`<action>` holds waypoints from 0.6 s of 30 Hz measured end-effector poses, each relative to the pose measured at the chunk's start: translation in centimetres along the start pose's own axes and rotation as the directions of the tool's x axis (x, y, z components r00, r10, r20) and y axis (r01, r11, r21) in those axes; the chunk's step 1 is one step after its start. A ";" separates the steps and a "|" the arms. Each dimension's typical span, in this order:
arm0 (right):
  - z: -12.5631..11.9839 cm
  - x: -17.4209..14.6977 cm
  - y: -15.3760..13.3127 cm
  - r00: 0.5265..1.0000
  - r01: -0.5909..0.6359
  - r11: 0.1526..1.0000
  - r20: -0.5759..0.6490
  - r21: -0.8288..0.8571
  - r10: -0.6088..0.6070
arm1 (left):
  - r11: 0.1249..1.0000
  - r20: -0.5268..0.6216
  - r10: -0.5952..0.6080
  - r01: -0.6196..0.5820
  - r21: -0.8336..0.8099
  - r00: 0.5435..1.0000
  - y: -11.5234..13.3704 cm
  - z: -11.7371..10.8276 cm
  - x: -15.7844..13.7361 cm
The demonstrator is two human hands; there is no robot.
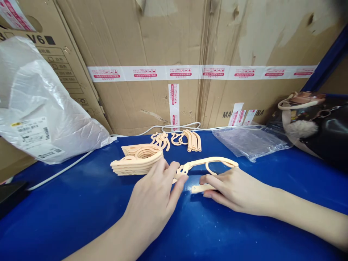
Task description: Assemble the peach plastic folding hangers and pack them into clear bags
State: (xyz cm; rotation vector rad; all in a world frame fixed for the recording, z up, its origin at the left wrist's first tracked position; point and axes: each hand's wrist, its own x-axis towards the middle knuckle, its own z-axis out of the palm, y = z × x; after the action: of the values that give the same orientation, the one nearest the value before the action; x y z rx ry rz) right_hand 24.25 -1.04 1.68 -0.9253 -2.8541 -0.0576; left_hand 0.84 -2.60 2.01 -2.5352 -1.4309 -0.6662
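My left hand (156, 194) is closed, pinching the pale cream joint of a plastic folding clothes hanger between thumb and fingers. One curved hanger arm (208, 160) reaches from that joint to the right, behind my right hand. My right hand (237, 186) grips a separate-looking cream hanger arm (198, 189), whose holed end pokes out to the left; whether it joins the rest is hidden under the fingers. Just beyond my left hand lies a neat stack of folded hangers (136, 169). Farther back are loose hanger hooks (161, 139) and several curved arm pieces (193, 141).
Large cardboard boxes (141, 43) wall off the back of the blue table (89, 214). A white plastic parcel bag (51, 105) leans at left, with a white cable (62, 171) running beneath it. At right are a clear plastic bag (250, 139) and a black bag (333, 134).
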 end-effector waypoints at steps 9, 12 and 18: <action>-0.3 0.0 0.5 0.999 0.011 0.996 -0.030 0.090 -0.009 | 0.984 0.126 0.004 0.018 -0.177 0.992 0.3 0.2 -0.1; -0.4 0.0 0.5 0.999 0.034 0.996 -0.041 0.081 -0.031 | 0.950 0.170 0.023 0.032 -0.311 0.985 0.3 0.4 -0.2; -0.3 -0.1 0.3 0.995 0.057 0.996 -0.088 0.062 -0.052 | 0.908 0.269 0.068 0.052 -0.415 0.961 0.5 0.0 -0.2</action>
State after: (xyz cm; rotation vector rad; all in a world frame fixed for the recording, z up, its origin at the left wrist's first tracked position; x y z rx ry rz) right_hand 24.50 -0.88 2.01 -0.8122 -2.7840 -0.0107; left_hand 1.19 -3.00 1.94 -3.0724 -1.4928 -0.7027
